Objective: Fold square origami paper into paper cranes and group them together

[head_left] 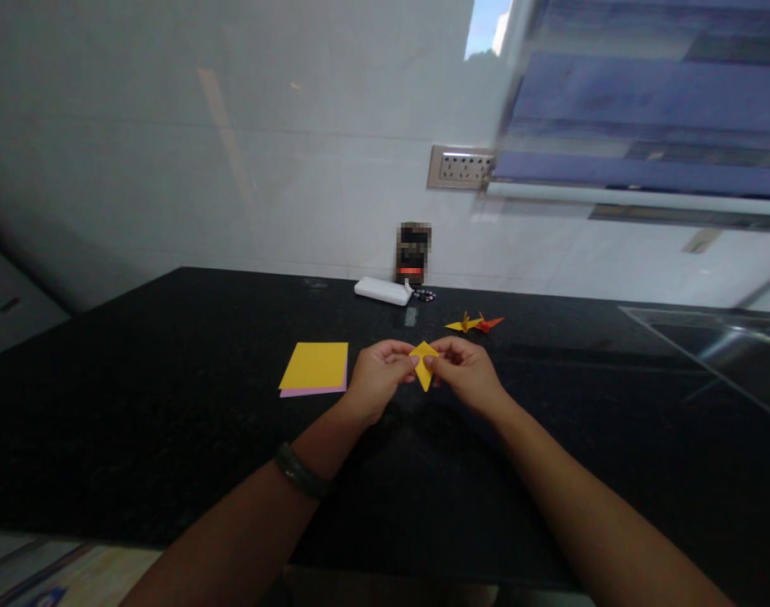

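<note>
Between my two hands is a small folded piece of yellow origami paper, kite-shaped with its long point toward me. My left hand pinches its left side, thumb on top and fingers behind. The right side is pinched the same way by my right hand. Left of my left hand lies a flat square yellow sheet on top of a pink sheet, whose edge peeks out. Beyond my right hand stand a yellow paper crane and an orange-red paper crane, close together.
On the black countertop, a white rectangular device with a beaded strap lies near the wall. Behind it a blurred-out dark object leans upright. A metal sink is at the right. Wall sockets sit above.
</note>
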`<action>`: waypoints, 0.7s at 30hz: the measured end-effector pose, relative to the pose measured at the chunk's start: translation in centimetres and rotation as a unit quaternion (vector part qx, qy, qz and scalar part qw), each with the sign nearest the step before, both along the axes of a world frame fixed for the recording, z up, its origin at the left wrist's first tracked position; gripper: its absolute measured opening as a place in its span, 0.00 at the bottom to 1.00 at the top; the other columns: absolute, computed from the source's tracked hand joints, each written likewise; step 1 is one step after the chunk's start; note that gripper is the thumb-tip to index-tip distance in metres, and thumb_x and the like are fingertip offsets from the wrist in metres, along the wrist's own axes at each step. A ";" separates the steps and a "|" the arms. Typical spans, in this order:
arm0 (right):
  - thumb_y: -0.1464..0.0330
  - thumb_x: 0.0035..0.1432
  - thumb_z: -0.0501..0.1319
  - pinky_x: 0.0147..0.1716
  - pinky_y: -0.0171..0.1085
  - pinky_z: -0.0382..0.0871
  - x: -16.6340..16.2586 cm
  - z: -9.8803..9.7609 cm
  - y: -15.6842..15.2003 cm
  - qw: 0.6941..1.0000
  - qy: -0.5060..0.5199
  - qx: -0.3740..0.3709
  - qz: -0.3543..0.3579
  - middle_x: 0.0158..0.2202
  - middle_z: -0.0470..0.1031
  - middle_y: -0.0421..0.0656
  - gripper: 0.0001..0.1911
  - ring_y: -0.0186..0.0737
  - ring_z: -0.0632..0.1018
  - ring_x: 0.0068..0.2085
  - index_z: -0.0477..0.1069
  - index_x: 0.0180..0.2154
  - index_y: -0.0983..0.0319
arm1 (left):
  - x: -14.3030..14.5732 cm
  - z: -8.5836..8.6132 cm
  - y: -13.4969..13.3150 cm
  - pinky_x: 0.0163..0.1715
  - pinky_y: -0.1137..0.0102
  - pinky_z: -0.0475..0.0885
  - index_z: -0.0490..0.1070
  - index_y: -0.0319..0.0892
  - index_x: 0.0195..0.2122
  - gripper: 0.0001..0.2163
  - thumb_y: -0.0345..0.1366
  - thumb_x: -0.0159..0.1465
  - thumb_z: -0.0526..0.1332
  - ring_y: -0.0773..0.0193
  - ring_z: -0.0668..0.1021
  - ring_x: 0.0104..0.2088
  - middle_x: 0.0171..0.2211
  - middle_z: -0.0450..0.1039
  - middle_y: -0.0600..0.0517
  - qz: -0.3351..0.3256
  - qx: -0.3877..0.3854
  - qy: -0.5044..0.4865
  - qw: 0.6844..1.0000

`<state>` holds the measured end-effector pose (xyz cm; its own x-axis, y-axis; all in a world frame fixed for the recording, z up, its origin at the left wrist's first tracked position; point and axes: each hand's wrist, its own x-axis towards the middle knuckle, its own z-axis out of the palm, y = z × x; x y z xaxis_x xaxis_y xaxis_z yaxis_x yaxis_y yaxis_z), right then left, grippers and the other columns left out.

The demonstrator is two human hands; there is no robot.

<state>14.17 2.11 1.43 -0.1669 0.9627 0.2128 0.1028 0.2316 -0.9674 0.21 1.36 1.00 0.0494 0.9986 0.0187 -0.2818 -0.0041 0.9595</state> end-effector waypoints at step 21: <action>0.71 0.42 0.60 0.22 0.32 0.64 0.6 0.1 0.1 0.998 0.024 0.042 0.034 0.21 0.69 0.37 0.02 0.30 0.69 0.21 0.71 0.22 0.62 | -0.3 0.3 0.0 0.20 0.77 0.68 0.70 0.35 0.22 0.12 0.41 0.46 0.65 0.72 0.72 0.19 0.18 0.70 0.52 -0.053 -0.023 0.021 0.998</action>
